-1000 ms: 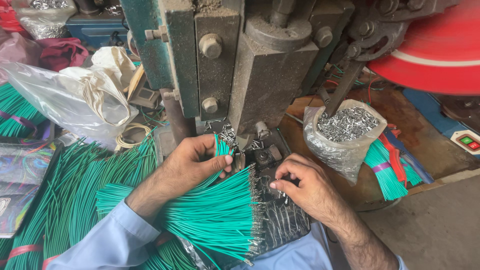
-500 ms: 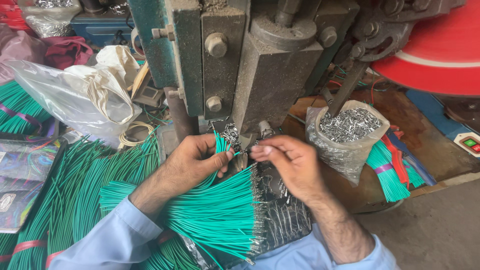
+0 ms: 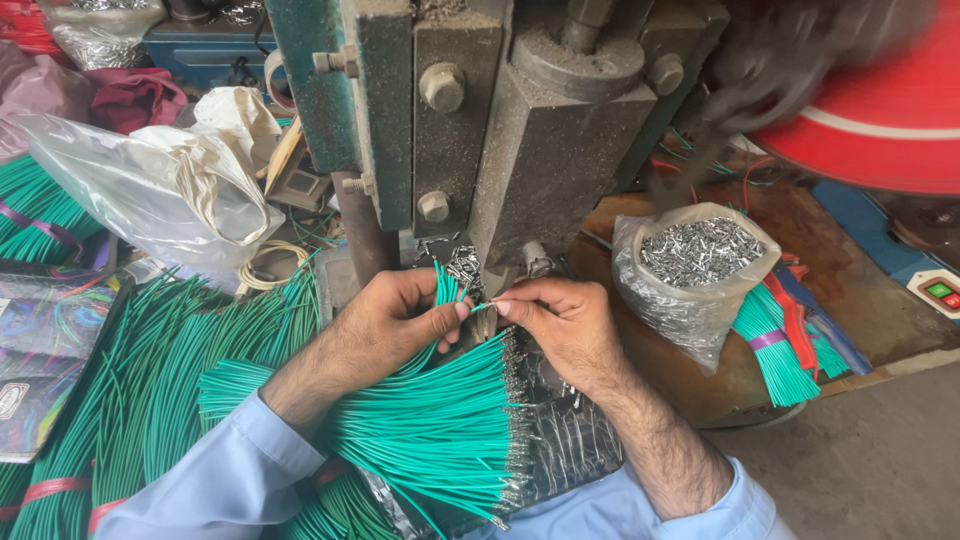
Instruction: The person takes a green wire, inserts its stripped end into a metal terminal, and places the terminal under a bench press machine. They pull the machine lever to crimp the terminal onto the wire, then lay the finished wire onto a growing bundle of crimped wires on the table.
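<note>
My left hand [image 3: 385,320] grips a fanned bunch of short green wires [image 3: 440,420] with metal ends, close under the grey-green press machine [image 3: 520,130]. My right hand [image 3: 560,325] pinches a single green wire [image 3: 480,306] between thumb and forefinger, its tip held against my left thumb, just below the press's tool. Both sleeves are light blue. More finished wires with metal tips lie across my lap below the hands.
A clear bag of small metal terminals [image 3: 695,265] stands right of the press. Heaps of green wires [image 3: 150,400] lie at the left, with a white plastic bag [image 3: 150,190] behind. A red wheel [image 3: 880,110] spins blurred at top right. Button box [image 3: 940,292] at right.
My right hand has moved from the lap up and left to the left hand's thumb, now pinching one wire. The red wheel and linkage now appear blurred with motion.
</note>
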